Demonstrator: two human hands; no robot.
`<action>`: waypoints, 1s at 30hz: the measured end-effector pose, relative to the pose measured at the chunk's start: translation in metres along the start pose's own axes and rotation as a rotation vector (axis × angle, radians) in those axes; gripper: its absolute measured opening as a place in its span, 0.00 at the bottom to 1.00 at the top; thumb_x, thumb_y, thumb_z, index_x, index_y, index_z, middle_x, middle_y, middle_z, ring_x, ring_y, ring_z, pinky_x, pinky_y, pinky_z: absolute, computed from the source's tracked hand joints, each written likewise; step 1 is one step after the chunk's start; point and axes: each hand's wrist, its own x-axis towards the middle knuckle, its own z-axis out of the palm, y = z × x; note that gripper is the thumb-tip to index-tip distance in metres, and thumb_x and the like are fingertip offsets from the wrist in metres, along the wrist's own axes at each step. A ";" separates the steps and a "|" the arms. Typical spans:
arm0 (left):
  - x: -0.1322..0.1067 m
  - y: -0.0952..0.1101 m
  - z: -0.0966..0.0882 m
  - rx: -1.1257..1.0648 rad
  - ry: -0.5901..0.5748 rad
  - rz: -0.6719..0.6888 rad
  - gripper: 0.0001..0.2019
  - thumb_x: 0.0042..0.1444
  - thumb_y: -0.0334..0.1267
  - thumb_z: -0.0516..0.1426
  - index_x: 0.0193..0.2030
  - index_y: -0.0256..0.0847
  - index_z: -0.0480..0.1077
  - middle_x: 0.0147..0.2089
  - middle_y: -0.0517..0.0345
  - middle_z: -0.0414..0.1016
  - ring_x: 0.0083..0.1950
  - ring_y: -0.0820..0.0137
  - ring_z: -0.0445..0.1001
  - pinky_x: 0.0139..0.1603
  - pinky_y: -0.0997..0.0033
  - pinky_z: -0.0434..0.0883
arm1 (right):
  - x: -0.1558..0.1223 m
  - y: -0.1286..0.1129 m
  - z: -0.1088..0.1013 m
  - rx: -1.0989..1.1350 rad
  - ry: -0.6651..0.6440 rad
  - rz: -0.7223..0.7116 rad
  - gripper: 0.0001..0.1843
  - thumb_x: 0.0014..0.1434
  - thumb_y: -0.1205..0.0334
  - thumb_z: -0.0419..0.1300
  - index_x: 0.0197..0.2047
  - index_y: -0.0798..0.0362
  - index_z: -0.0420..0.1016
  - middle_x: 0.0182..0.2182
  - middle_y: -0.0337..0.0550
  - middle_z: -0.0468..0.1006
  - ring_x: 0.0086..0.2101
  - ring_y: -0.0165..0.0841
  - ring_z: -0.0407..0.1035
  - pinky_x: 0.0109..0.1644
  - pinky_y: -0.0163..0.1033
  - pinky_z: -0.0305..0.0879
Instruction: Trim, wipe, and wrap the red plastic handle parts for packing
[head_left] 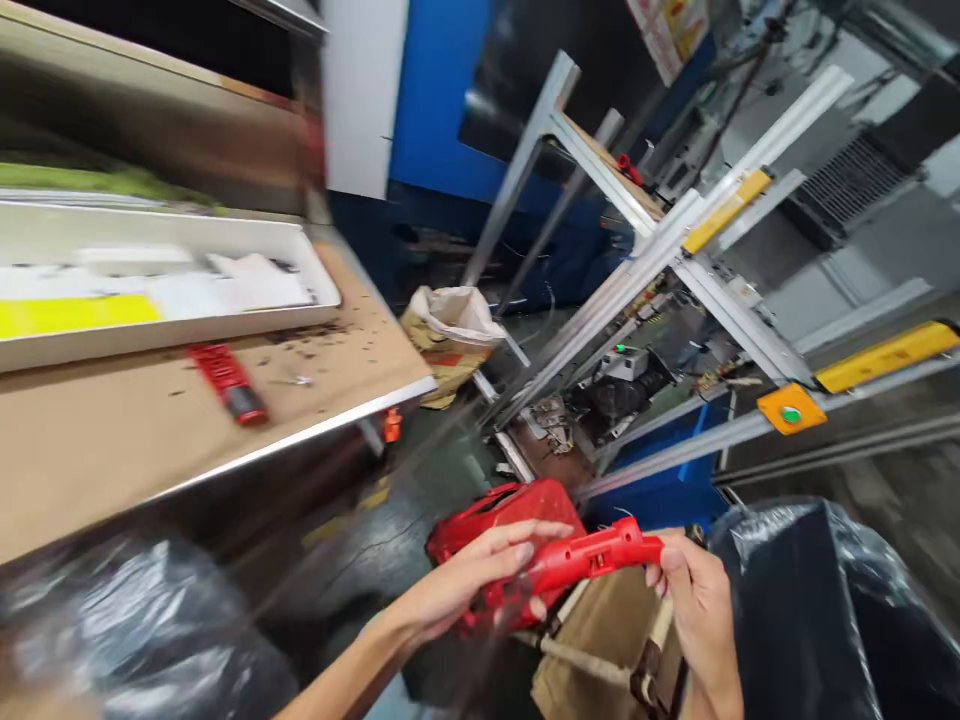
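Note:
In the head view, a long red plastic part [592, 556] with small holes and a slot, shaped like a tool housing, is held between my two hands. My left hand [491, 565] is closed around its wider left end, with fingers along the top. The narrow right end is pinched between the thumb and fingers of my right hand [694, 590]. Behind and below it sits a red tub or bag-like container [517, 500], partly covered by my left hand. Motion blur softens the part's left end.
To the left, a brown-topped workbench [360, 360] carries a white tray [322, 275] with papers and a red-and-black tool-like piece [229, 385]. Black plastic wrapping [180, 630] stands lower left, dark plastic-covered bins [795, 600] at right. A metal frame [600, 300] and a sack [457, 330] stand ahead.

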 end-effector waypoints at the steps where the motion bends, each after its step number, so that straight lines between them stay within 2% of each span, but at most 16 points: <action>1: 0.009 0.005 0.006 0.067 -0.056 -0.030 0.29 0.52 0.55 0.64 0.56 0.40 0.74 0.36 0.54 0.80 0.28 0.72 0.75 0.22 0.81 0.62 | -0.019 0.003 -0.008 -0.025 0.072 0.044 0.27 0.68 0.46 0.50 0.23 0.52 0.70 0.18 0.37 0.68 0.19 0.29 0.61 0.24 0.34 0.55; 3: 0.032 0.009 0.025 0.192 -0.181 -0.094 0.27 0.52 0.56 0.63 0.53 0.39 0.76 0.30 0.56 0.78 0.26 0.73 0.74 0.20 0.82 0.61 | -0.055 0.004 -0.024 -0.074 0.214 0.134 0.27 0.69 0.47 0.49 0.23 0.51 0.71 0.18 0.38 0.69 0.19 0.29 0.61 0.23 0.34 0.56; 5: 0.056 0.005 0.050 0.291 -0.336 -0.161 0.27 0.53 0.57 0.62 0.52 0.38 0.76 0.28 0.57 0.77 0.24 0.74 0.73 0.19 0.82 0.61 | -0.089 -0.001 -0.042 -0.128 0.362 0.204 0.27 0.69 0.48 0.49 0.22 0.51 0.71 0.19 0.39 0.69 0.19 0.29 0.62 0.24 0.34 0.57; 9: 0.093 -0.027 0.108 0.395 -0.618 -0.297 0.29 0.54 0.60 0.60 0.51 0.37 0.76 0.29 0.56 0.78 0.26 0.71 0.76 0.19 0.83 0.63 | -0.163 -0.020 -0.070 -0.265 0.653 0.334 0.26 0.68 0.48 0.50 0.23 0.51 0.72 0.19 0.39 0.69 0.20 0.29 0.62 0.25 0.34 0.56; 13: 0.101 -0.075 0.163 0.358 -0.858 -0.542 0.30 0.54 0.62 0.59 0.49 0.35 0.74 0.35 0.51 0.81 0.26 0.72 0.78 0.18 0.84 0.63 | -0.242 -0.039 -0.077 -0.371 0.903 0.483 0.27 0.68 0.47 0.50 0.22 0.52 0.72 0.17 0.39 0.69 0.18 0.29 0.62 0.23 0.34 0.55; 17: 0.091 -0.126 0.202 0.280 -1.089 -0.881 0.32 0.53 0.65 0.58 0.50 0.36 0.70 0.44 0.42 0.81 0.27 0.70 0.79 0.17 0.84 0.65 | -0.300 -0.054 -0.070 -0.403 1.163 0.580 0.30 0.68 0.45 0.50 0.18 0.51 0.67 0.14 0.38 0.66 0.17 0.28 0.60 0.22 0.34 0.52; 20: 0.081 -0.155 0.221 0.248 -1.156 -1.018 0.31 0.52 0.64 0.59 0.49 0.37 0.69 0.46 0.42 0.81 0.28 0.69 0.80 0.17 0.83 0.68 | -0.325 -0.059 -0.067 -0.405 1.308 0.619 0.32 0.68 0.43 0.49 0.16 0.51 0.63 0.13 0.37 0.63 0.16 0.28 0.58 0.22 0.35 0.50; 23: 0.073 -0.173 0.232 0.276 -1.166 -1.061 0.30 0.51 0.63 0.61 0.48 0.38 0.69 0.45 0.44 0.81 0.28 0.70 0.80 0.18 0.83 0.69 | -0.339 -0.059 -0.068 -0.390 1.375 0.658 0.32 0.67 0.42 0.50 0.16 0.51 0.63 0.13 0.37 0.63 0.16 0.28 0.57 0.22 0.35 0.49; 27: 0.070 -0.186 0.238 0.290 -1.082 -1.109 0.32 0.47 0.60 0.65 0.51 0.39 0.68 0.43 0.46 0.82 0.30 0.68 0.80 0.21 0.81 0.70 | -0.346 -0.050 -0.076 -0.370 1.391 0.668 0.32 0.65 0.39 0.50 0.16 0.51 0.64 0.13 0.38 0.63 0.17 0.29 0.57 0.22 0.35 0.49; 30: 0.071 -0.193 0.236 0.262 -1.013 -1.174 0.32 0.46 0.59 0.66 0.50 0.38 0.70 0.41 0.48 0.81 0.31 0.65 0.81 0.25 0.76 0.72 | -0.344 -0.039 -0.083 -0.325 1.406 0.703 0.33 0.65 0.38 0.51 0.16 0.50 0.62 0.13 0.36 0.61 0.16 0.28 0.55 0.22 0.36 0.48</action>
